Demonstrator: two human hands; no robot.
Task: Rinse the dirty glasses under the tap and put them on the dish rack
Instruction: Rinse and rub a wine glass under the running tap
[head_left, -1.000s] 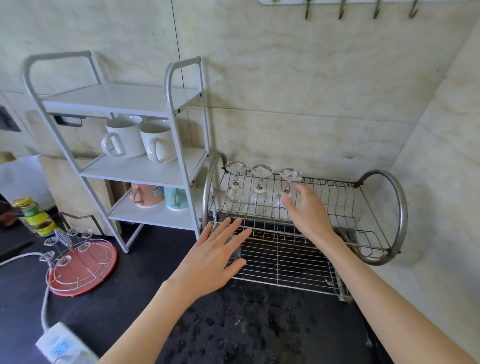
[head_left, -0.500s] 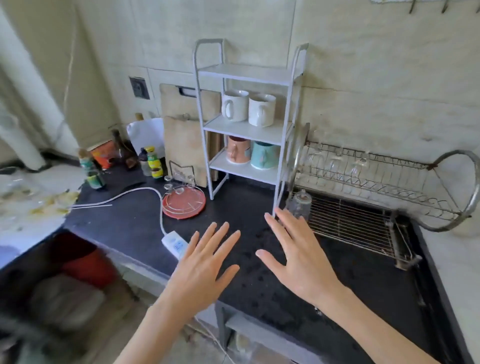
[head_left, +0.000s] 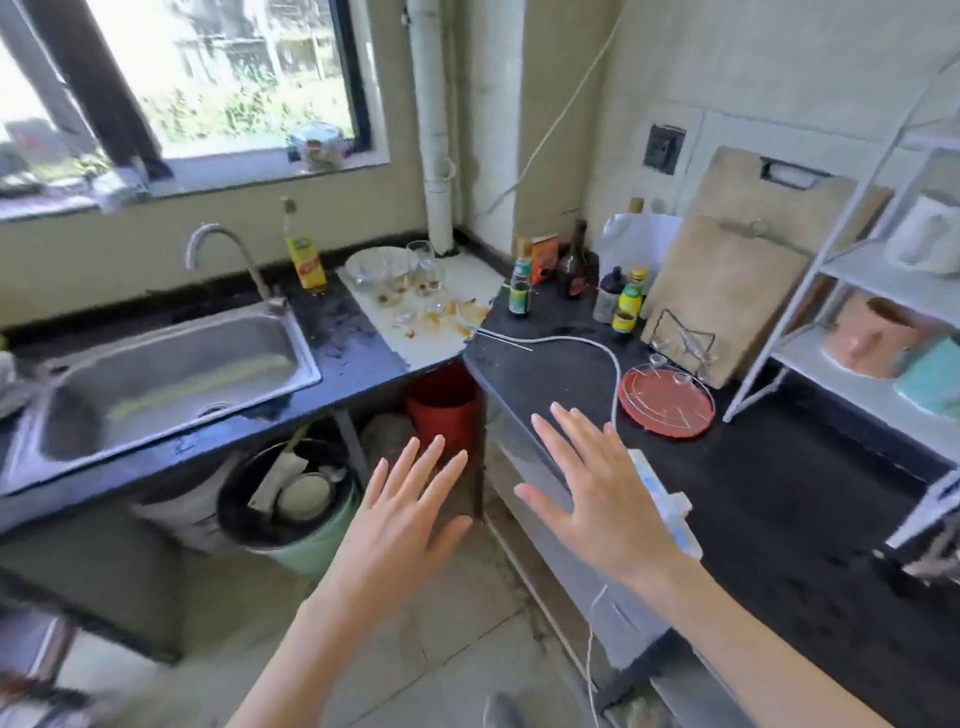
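Stood against the wall at the back of the dark surface (head_left: 779, 467): two wooden cutting boards (head_left: 727, 291), with a cluster of sauce bottles (head_left: 626, 299) just beside them. Lay near the boards: a red round tray (head_left: 667, 402), a white cable (head_left: 597, 348) curving past it. Sat under the surface: a red bucket (head_left: 441, 410) and a green bin (head_left: 291, 509).

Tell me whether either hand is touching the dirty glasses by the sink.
Apart. The head view shows left hand and right hand open, well short of the dirty glasses.
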